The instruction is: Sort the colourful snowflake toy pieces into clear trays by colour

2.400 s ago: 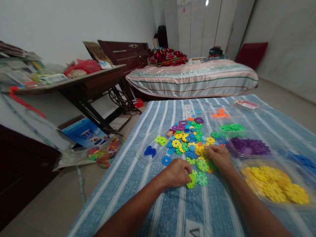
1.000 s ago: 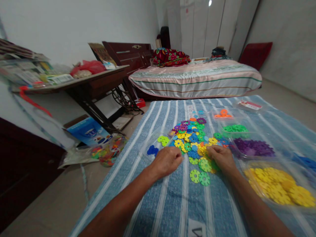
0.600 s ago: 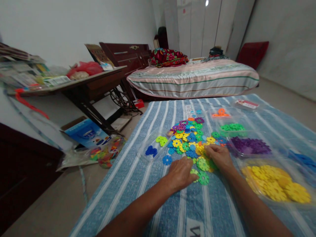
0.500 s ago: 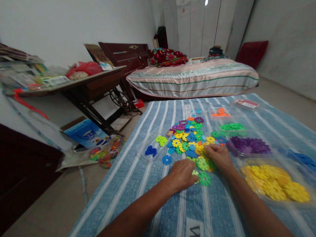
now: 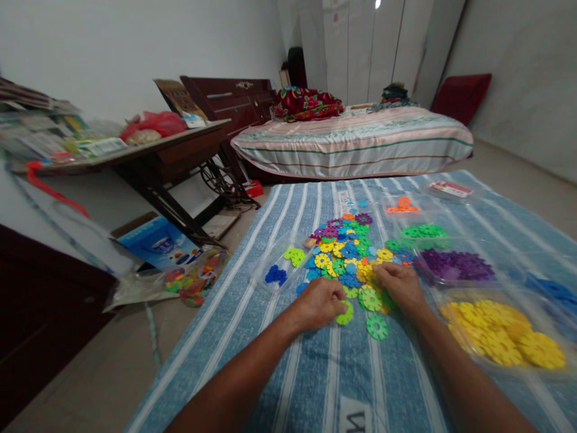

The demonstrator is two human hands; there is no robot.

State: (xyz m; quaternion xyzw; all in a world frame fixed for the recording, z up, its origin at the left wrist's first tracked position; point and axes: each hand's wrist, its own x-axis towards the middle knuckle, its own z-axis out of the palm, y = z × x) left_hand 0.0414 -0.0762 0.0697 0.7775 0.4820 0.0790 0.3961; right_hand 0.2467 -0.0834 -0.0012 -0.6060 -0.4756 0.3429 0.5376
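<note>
My left hand [image 5: 321, 302] is closed in a pinch on a lime-green snowflake disc [image 5: 345, 313], held at the near edge of a mixed pile of snowflake discs [image 5: 338, 248]. My right hand [image 5: 399, 285] is closed at the pile's right side, its fingertips against yellow discs; what it grips is hidden. Just below the pile lies a green disc [image 5: 377, 327], with a lighter green disc [image 5: 369, 298] above it. Left of the pile, a clear tray [image 5: 258, 275] holds dark blue discs [image 5: 275, 275] and lime discs [image 5: 294, 257].
On the right stand clear boxes of yellow discs [image 5: 500, 334], purple discs [image 5: 455, 265], green discs [image 5: 424, 232], orange discs [image 5: 404, 205] and blue discs [image 5: 554, 288]. A striped cloth [image 5: 234, 349] covers the table. Beyond are a bed [image 5: 351, 147] and a sewing-machine table [image 5: 171, 144].
My left hand has moved left and slightly up, drawing the lime-green disc away from the green one. My right hand has stayed nearly still.
</note>
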